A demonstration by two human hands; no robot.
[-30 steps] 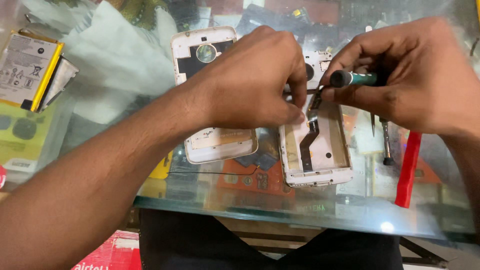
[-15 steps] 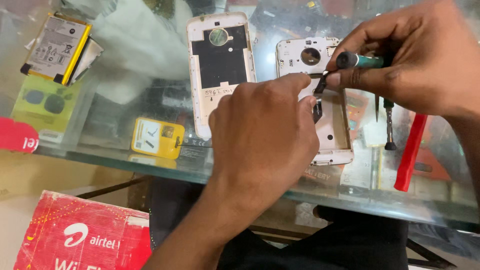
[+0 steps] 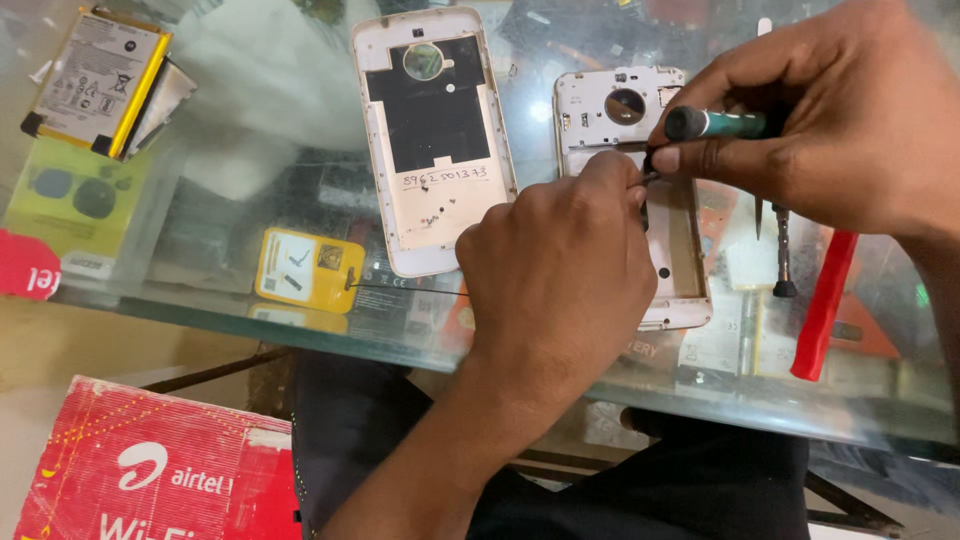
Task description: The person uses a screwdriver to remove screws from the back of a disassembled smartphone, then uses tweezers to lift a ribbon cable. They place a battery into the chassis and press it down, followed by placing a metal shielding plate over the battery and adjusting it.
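Observation:
An opened white phone frame [image 3: 683, 250] lies on a glass table [image 3: 300, 320]. My left hand [image 3: 560, 270] rests on top of it and covers its lower middle, fingertips pinched near the upper part. My right hand [image 3: 840, 120] grips a small screwdriver with a green handle [image 3: 725, 124]; its tip meets the frame by my left fingertips. The detached pale back cover [image 3: 435, 140] lies face down just left of the frame.
A flat phone battery [image 3: 95, 80] lies at the far left. A small yellow card [image 3: 305, 268] sits near the front edge. A red pry tool [image 3: 825, 305] and a dark screwdriver [image 3: 782, 250] lie to the right. A red box [image 3: 150, 470] stands below the table.
My view has shifted, so the whole table scene has slid right and down. My left hand has moved right, off the back cover, and now rests on the frame. The screwdriver stays in my right hand.

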